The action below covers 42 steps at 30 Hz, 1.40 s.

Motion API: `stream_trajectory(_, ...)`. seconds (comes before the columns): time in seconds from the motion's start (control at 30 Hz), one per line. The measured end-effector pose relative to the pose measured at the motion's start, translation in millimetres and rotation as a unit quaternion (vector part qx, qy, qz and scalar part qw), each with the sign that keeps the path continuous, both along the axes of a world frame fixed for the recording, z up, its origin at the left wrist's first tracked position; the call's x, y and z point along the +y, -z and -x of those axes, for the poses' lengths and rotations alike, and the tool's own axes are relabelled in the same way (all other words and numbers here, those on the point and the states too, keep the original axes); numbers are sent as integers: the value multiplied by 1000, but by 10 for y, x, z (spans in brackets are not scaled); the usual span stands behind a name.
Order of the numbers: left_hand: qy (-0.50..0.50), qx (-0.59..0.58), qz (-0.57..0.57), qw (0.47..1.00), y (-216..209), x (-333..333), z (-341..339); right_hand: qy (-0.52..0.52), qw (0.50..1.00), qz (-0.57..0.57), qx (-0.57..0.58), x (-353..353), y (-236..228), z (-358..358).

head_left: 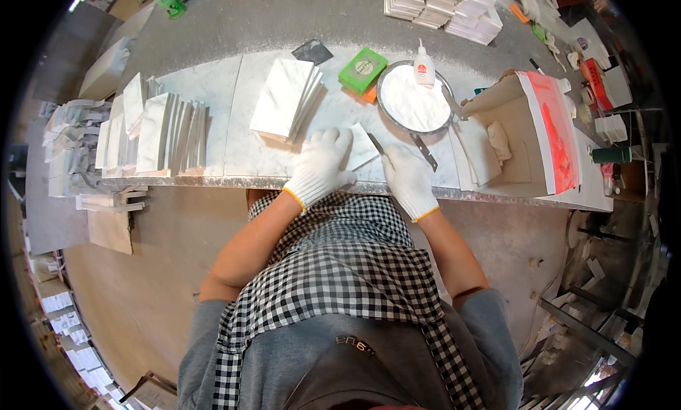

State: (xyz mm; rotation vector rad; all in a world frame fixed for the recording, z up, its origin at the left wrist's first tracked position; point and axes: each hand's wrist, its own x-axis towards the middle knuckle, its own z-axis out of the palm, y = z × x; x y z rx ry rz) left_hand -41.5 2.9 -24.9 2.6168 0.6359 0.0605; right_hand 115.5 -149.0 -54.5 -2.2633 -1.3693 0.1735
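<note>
My left hand point(323, 165), in a white knit glove, grips a small white marble tile point(362, 152) near the table's front edge. Part of the tile is hidden under the fingers. In my gloved right hand point(410, 174) is a narrow, flat blade like a putty knife point(376, 143), its tip at the tile's right edge. The fist covers its handle. Beyond the hands, a round pan point(397, 91) holds white powder or paste point(413, 101). A white squeeze bottle point(424, 67) stands at its far side, and a flat metal scraper point(424, 152) lies against the near rim.
Leaning marble tiles point(284, 98) stand left of the pan, with several more rows point(159, 133) farther left. A green block point(363, 69) sits on an orange one. To the right is an open cardboard box point(528, 140); stacked tiles point(443, 9) are at the back.
</note>
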Motion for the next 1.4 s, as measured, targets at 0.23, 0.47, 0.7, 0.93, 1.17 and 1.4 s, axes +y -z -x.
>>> stream_trajectory(0.23,-32,-105,100,989,-103,88,118,91,962,-67,249,-118,-286,-10)
stream_trajectory(0.47,16,-171,104,980,-60,163,154,48,871,-111,476,28,-624,137)
stream_trajectory(0.7,-21,-205,82,975,-152,-10,80,-8,917,-137,374,62,-625,243)
stream_trajectory(0.93,-65,-229,130,963,-136,-42,50,-3,933,-144,329,130,-754,162)
stream_trajectory(1.17,-28,-298,49,953,10,-33,33,-12,904,-147,402,395,-649,75)
stream_trajectory(1.4,-24,-321,25,946,63,-43,-14,-17,878,-163,450,519,-591,44)
